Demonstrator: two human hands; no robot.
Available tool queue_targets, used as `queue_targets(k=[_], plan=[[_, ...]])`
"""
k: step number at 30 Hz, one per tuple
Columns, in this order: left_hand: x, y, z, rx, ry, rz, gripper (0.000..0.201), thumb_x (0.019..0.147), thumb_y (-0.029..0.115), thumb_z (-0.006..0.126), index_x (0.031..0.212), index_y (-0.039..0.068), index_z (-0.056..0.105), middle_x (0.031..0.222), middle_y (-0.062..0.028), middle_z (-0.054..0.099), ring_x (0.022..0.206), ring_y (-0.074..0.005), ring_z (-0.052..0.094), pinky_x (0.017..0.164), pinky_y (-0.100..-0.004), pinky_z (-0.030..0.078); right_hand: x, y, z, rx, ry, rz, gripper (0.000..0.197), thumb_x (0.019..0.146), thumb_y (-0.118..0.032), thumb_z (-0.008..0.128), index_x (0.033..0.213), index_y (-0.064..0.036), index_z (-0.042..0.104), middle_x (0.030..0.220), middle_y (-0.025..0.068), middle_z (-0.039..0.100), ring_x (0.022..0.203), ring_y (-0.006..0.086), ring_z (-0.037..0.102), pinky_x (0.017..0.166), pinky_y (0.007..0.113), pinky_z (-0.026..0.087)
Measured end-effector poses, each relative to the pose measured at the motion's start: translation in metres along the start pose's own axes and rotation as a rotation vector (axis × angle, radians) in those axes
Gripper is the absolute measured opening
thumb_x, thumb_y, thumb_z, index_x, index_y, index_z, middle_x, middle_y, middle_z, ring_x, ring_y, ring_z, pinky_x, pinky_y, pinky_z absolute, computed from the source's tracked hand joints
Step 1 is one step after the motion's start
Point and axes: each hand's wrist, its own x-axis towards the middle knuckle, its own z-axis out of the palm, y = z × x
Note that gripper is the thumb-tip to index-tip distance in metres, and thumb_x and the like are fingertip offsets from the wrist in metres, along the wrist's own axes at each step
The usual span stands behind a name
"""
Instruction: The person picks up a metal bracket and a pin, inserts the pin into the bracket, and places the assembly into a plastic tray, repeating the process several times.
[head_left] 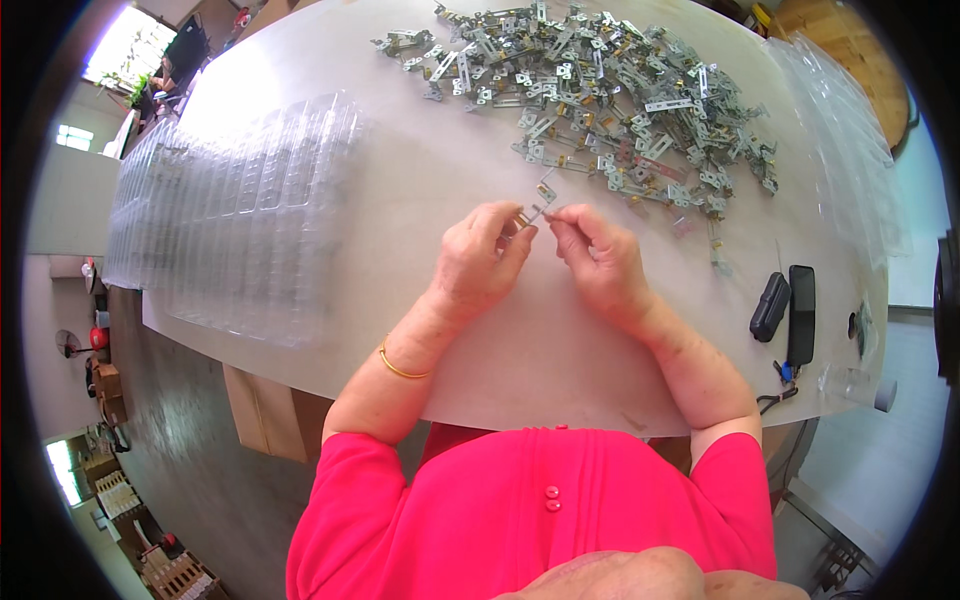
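Note:
Over the middle of the table, my left hand [485,255] pinches a small metal bracket [533,213] with a brass-coloured bit between thumb and fingers. My right hand [605,262] is closed too, its fingertips gripping the bracket's other side; the exact hold is partly hidden. Just beyond the fingertips shows another small silvery piece [546,192]; whether it joins the held bracket I cannot tell. Farther off, a wide heap of similar metal brackets [600,90] spreads across the far side, some with brass-coloured parts.
Clear plastic compartment trays [240,210] lie on the left of the pale table [420,150]. Clear plastic sheeting [850,150] covers the far right edge. Near my right arm are a black case [770,307], a black phone [801,315] and keys on a cord [783,375].

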Motion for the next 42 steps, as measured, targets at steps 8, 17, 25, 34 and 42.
queue_targets(k=[8,17,25,34,42], plan=[[0.014,-0.004,-0.017,0.233,0.057,-0.095,0.012,0.086,0.010,0.071,0.090,0.000,0.067,0.076,-0.0103,0.061,0.067,-0.0230,0.059,0.063,-0.0359,0.048,0.000,0.001,-0.001,0.018,-0.004,0.089,0.006,0.097,-0.007,0.063,0.102,-0.0046,0.064,0.067,0.0026,0.059,0.059,0.0079,0.054,0.054,0.026,0.044],[0.018,-0.004,-0.026,0.246,-0.018,-0.427,0.019,0.089,0.020,0.070,0.089,0.001,0.070,0.075,-0.0106,0.060,0.065,-0.0191,0.058,0.062,-0.0333,0.047,0.002,0.008,-0.002,0.114,-0.017,0.195,0.007,0.098,-0.010,0.062,0.102,-0.0050,0.064,0.067,-0.0015,0.058,0.058,0.0046,0.051,0.053,0.024,0.041],[0.010,-0.022,-0.023,0.503,0.068,-0.161,0.021,0.085,0.021,0.072,0.086,0.001,0.065,0.081,-0.0147,0.063,0.085,-0.0353,0.061,0.079,-0.0453,0.048,0.002,0.010,-0.002,0.060,-0.022,0.192,0.007,0.098,-0.010,0.061,0.103,-0.0061,0.065,0.067,-0.0011,0.059,0.060,0.0055,0.055,0.053,0.023,0.043],[0.004,-0.008,-0.030,0.426,0.015,-0.203,0.016,0.088,0.016,0.068,0.086,0.000,0.066,0.083,-0.0163,0.064,0.080,-0.0360,0.063,0.073,-0.0444,0.050,0.004,0.011,-0.001,0.180,-0.041,0.234,0.008,0.100,-0.010,0.059,0.103,-0.0046,0.064,0.068,-0.0026,0.058,0.059,0.0041,0.053,0.053,0.020,0.043],[0.026,0.047,-0.129,0.310,0.136,-0.130,0.011,0.090,0.010,0.070,0.091,-0.002,0.069,0.077,-0.0104,0.062,0.067,-0.0198,0.058,0.062,-0.0320,0.047,0.004,0.009,-0.004,0.242,-0.042,0.284,0.008,0.101,-0.010,0.057,0.103,-0.0040,0.063,0.070,-0.0025,0.056,0.059,0.0039,0.050,0.053,0.020,0.041]])
